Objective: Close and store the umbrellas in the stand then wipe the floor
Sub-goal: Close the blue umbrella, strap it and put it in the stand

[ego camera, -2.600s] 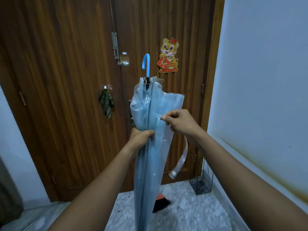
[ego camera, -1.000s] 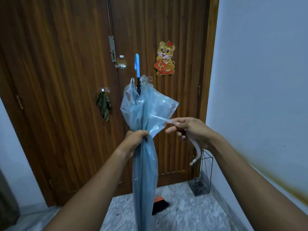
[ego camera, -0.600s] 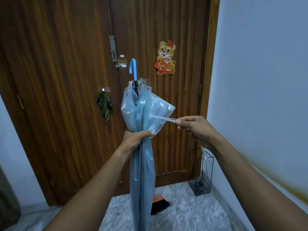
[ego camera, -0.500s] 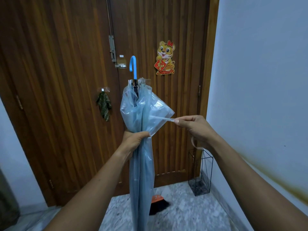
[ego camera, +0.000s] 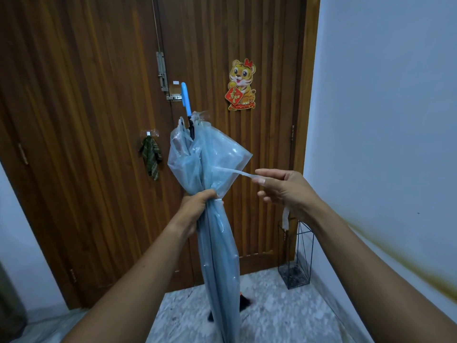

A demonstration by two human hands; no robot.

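A folded clear blue umbrella stands upright before me, its blue hooked handle at the top and its tip out of view below. My left hand grips the gathered canopy at mid height. My right hand pinches the umbrella's clear closure strap and holds it stretched out to the right; the strap's loose end hangs below that wrist. A black wire umbrella stand sits on the floor in the corner by the door, below my right forearm.
A brown wooden door fills the view ahead, with a tiger sticker and a green cloth hanging on a hook. A white wall runs along the right. A dark brush with an orange top lies on the marble floor behind the umbrella.
My right hand has drawn the strap out to the right, away from the canopy. The umbrella has turned slightly, so its handle now shows edge-on. My left hand keeps its grip.
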